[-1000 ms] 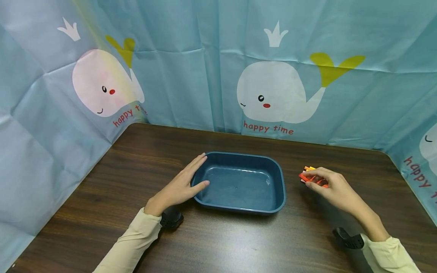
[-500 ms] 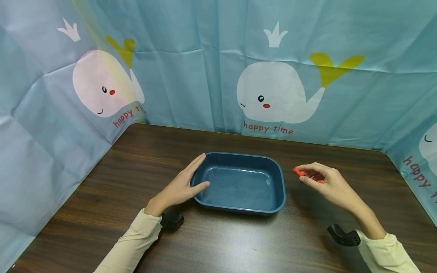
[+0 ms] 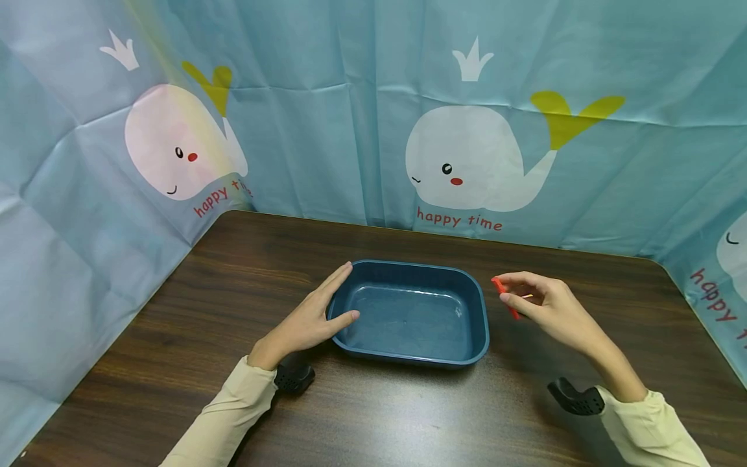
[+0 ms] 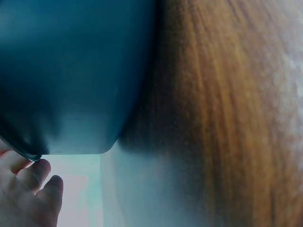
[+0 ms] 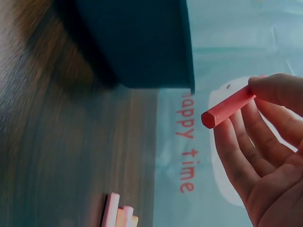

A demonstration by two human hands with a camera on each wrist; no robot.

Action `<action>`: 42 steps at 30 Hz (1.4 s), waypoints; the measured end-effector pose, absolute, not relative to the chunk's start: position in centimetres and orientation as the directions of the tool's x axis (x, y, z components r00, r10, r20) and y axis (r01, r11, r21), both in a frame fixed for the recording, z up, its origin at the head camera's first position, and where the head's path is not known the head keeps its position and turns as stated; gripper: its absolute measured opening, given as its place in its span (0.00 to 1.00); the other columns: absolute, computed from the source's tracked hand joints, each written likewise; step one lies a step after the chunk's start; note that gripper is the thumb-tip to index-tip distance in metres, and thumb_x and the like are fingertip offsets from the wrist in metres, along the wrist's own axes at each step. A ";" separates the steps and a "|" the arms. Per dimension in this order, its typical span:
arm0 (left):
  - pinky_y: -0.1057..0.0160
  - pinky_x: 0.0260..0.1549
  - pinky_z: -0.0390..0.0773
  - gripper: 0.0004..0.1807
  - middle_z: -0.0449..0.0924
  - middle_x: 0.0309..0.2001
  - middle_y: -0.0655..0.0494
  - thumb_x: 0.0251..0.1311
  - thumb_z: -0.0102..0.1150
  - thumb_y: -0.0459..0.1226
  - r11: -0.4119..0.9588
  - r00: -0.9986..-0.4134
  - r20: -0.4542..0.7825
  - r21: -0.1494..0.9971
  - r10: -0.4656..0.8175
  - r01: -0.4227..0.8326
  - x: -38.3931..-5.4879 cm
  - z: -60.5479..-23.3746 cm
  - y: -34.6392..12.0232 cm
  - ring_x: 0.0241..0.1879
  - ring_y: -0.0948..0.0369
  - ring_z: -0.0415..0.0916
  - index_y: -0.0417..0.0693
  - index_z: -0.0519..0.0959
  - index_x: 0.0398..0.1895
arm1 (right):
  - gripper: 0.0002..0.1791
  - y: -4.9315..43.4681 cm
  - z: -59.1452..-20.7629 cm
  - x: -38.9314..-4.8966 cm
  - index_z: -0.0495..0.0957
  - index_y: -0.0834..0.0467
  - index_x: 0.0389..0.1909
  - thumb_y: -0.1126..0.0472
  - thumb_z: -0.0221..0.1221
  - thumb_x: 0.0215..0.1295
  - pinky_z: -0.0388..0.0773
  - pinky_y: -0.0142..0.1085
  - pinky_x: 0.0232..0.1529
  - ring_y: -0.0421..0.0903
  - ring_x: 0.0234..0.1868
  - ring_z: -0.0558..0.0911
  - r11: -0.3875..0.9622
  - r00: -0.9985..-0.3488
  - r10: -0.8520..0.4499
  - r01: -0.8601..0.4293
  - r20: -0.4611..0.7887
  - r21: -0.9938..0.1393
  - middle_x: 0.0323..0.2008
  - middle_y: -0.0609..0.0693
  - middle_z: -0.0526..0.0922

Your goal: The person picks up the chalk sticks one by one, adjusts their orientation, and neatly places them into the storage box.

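A thin red stick of chalk [image 5: 227, 109] is pinched between the thumb and fingertips of my right hand [image 3: 554, 306]. It is held tilted in the air, just right of a blue plastic bin [image 3: 403, 358]. The straight fingers of my left hand [image 3: 309, 324] rest along the bin's left rim, with the thumb reaching over its inside edge. Low in the right wrist view, several more chalk sticks [image 5: 111, 210] in pink, orange and yellow lie together on the table; from the head view my right hand mostly hides them.
The dark wood table [image 3: 373, 415] carries the bin near its middle. Behind it and along both sides hangs a light blue curtain [image 3: 303, 143] with whale prints. A black wrist device [image 3: 576, 397] sits under the right sleeve's cuff.
My right hand has lifted the red chalk off the group of sticks and moved left and upward toward the bin. The left hand and the bin have stayed in place.
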State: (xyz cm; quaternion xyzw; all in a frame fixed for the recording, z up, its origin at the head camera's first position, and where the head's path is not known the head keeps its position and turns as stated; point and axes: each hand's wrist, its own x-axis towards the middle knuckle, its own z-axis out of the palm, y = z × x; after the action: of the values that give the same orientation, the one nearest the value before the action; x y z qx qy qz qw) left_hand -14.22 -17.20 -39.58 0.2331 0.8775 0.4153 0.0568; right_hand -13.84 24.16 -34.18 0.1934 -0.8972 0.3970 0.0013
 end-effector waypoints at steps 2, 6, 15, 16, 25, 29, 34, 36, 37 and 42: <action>0.38 0.73 0.54 0.47 0.37 0.81 0.59 0.68 0.58 0.50 0.546 -0.883 0.100 0.752 0.458 0.368 -14.2 -39.6 -17.2 0.80 0.53 0.41 0.52 0.43 0.81 | 0.17 23.7 -34.0 -13.9 0.79 0.58 0.57 0.60 0.61 0.68 0.80 0.30 0.34 0.34 0.33 0.85 0.605 -0.923 -0.351 -0.351 0.157 -0.714 0.44 0.55 0.87; 0.37 0.72 0.55 0.47 0.38 0.81 0.57 0.67 0.58 0.50 0.542 -0.880 0.107 0.751 0.463 0.377 -14.2 -39.5 -17.2 0.80 0.51 0.42 0.52 0.43 0.81 | 0.16 22.9 -33.8 -13.9 0.80 0.57 0.55 0.60 0.62 0.67 0.78 0.30 0.30 0.38 0.31 0.84 0.591 -0.917 -0.360 -0.365 0.170 -0.719 0.41 0.54 0.87; 0.38 0.72 0.54 0.47 0.37 0.81 0.59 0.67 0.59 0.50 0.542 -0.882 0.103 0.754 0.460 0.371 -14.2 -39.5 -17.3 0.80 0.52 0.42 0.53 0.42 0.81 | 0.14 21.3 -33.6 -14.4 0.81 0.61 0.52 0.62 0.63 0.67 0.78 0.29 0.30 0.37 0.31 0.84 0.565 -0.911 -0.370 -0.374 0.179 -0.736 0.37 0.56 0.88; 0.38 0.72 0.54 0.47 0.37 0.81 0.59 0.67 0.59 0.50 0.542 -0.883 0.100 0.756 0.458 0.367 -14.1 -39.5 -17.3 0.80 0.52 0.42 0.53 0.42 0.81 | 0.15 21.2 -33.5 -14.4 0.81 0.61 0.53 0.62 0.63 0.67 0.79 0.29 0.31 0.37 0.31 0.84 0.571 -0.913 -0.368 -0.370 0.174 -0.733 0.38 0.56 0.88; 0.38 0.73 0.54 0.47 0.37 0.81 0.59 0.67 0.59 0.50 0.542 -0.884 0.093 0.758 0.459 0.362 -14.1 -39.3 -17.3 0.80 0.53 0.41 0.55 0.42 0.81 | 0.18 19.7 -33.3 -14.9 0.80 0.61 0.54 0.58 0.63 0.67 0.81 0.30 0.33 0.38 0.34 0.85 0.616 -0.935 -0.337 -0.307 0.109 -0.726 0.40 0.56 0.88; 0.39 0.73 0.54 0.47 0.37 0.81 0.60 0.68 0.58 0.50 0.544 -0.882 0.093 0.756 0.461 0.364 -14.1 -39.3 -17.3 0.80 0.53 0.41 0.54 0.42 0.81 | 0.17 19.0 -33.4 -15.3 0.80 0.61 0.54 0.57 0.63 0.67 0.78 0.31 0.29 0.39 0.30 0.84 0.612 -0.935 -0.345 -0.295 0.088 -0.734 0.38 0.56 0.88; 0.38 0.73 0.54 0.47 0.37 0.81 0.59 0.68 0.58 0.49 0.547 -0.882 0.095 0.753 0.461 0.367 -14.1 -39.3 -17.3 0.80 0.52 0.41 0.54 0.42 0.81 | 0.16 17.8 -33.6 -15.7 0.80 0.61 0.52 0.59 0.63 0.66 0.75 0.32 0.25 0.44 0.25 0.82 0.608 -0.937 -0.344 -0.269 0.058 -0.747 0.38 0.56 0.86; 0.38 0.73 0.54 0.47 0.37 0.81 0.59 0.68 0.58 0.49 0.548 -0.883 0.092 0.753 0.460 0.363 -14.1 -39.3 -17.3 0.80 0.53 0.41 0.54 0.42 0.81 | 0.17 17.4 -33.7 -15.9 0.80 0.62 0.52 0.59 0.64 0.66 0.79 0.33 0.26 0.46 0.26 0.83 0.604 -0.937 -0.346 -0.258 0.044 -0.754 0.39 0.57 0.86; 0.39 0.73 0.54 0.47 0.37 0.81 0.59 0.68 0.58 0.49 0.549 -0.883 0.090 0.753 0.460 0.362 -14.1 -39.3 -17.3 0.80 0.53 0.41 0.54 0.42 0.81 | 0.17 17.2 -33.7 -15.9 0.80 0.63 0.53 0.59 0.63 0.66 0.80 0.35 0.28 0.47 0.26 0.83 0.600 -0.936 -0.350 -0.255 0.039 -0.758 0.40 0.57 0.86; 0.40 0.73 0.55 0.46 0.37 0.81 0.60 0.68 0.58 0.50 0.552 -0.885 0.089 0.752 0.457 0.361 -14.2 -39.4 -17.3 0.80 0.54 0.42 0.54 0.43 0.81 | 0.19 16.1 -34.0 -16.3 0.79 0.65 0.54 0.59 0.62 0.67 0.84 0.41 0.32 0.46 0.28 0.86 0.559 -0.925 -0.380 -0.232 0.003 -0.796 0.41 0.60 0.85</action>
State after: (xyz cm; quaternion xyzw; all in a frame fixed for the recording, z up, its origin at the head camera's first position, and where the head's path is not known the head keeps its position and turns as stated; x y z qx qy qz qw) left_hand -14.17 -17.27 -39.37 0.2327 0.8789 0.4122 0.0584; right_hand -16.34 16.13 -33.99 0.1740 -0.8788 0.4362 -0.0846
